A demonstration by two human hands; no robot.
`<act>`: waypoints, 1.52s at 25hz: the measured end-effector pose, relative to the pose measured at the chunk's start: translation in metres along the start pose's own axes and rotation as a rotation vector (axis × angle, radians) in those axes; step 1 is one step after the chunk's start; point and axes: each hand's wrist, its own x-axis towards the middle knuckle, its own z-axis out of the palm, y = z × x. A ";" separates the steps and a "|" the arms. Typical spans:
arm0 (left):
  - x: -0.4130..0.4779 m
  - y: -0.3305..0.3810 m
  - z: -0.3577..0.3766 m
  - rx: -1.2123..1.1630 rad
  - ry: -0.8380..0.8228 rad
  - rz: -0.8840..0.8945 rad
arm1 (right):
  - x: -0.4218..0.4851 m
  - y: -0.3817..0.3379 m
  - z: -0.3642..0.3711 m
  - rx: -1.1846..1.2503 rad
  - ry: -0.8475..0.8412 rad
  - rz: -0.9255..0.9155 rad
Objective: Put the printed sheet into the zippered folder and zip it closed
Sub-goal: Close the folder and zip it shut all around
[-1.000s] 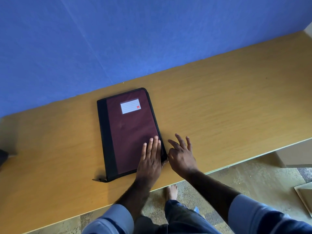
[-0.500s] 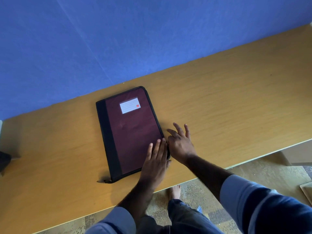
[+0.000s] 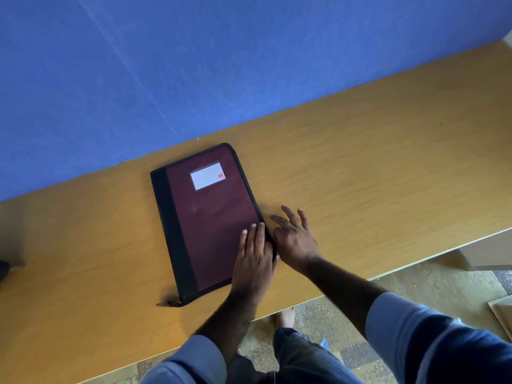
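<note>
A maroon zippered folder [image 3: 213, 214] with a black spine and a white label lies closed and flat on the wooden table [image 3: 374, 167]. A zipper tab [image 3: 166, 304] sticks out at its near left corner. My left hand [image 3: 253, 259] lies flat, palm down, on the cover's near right part. My right hand [image 3: 295, 236] rests on the table against the folder's right edge, fingers spread; its thumb is hidden at the zipper line. No printed sheet is visible.
A blue wall [image 3: 194, 65] runs along the table's far edge. The table's near edge [image 3: 415, 263] passes just below my wrists, with patterned floor and my legs beneath. A dark object [image 3: 3, 268] sits at the left border.
My right hand has slid away from me along the folder's right edge. My left hand has shifted slightly toward that edge. The folder stays put.
</note>
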 end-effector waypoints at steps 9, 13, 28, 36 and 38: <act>0.001 0.003 -0.002 0.003 -0.005 -0.029 | 0.016 0.002 -0.002 -0.033 0.031 -0.017; 0.002 0.001 -0.001 -0.010 -0.001 -0.045 | 0.017 0.003 -0.002 0.015 0.016 -0.041; 0.002 0.002 0.000 -0.015 0.018 -0.051 | -0.002 0.007 -0.003 0.023 0.093 -0.020; 0.003 0.005 -0.007 -0.009 -0.027 -0.070 | 0.059 0.009 -0.016 -0.032 0.068 -0.029; 0.003 0.005 -0.008 0.002 -0.044 -0.071 | 0.073 0.008 -0.018 -0.046 0.071 -0.033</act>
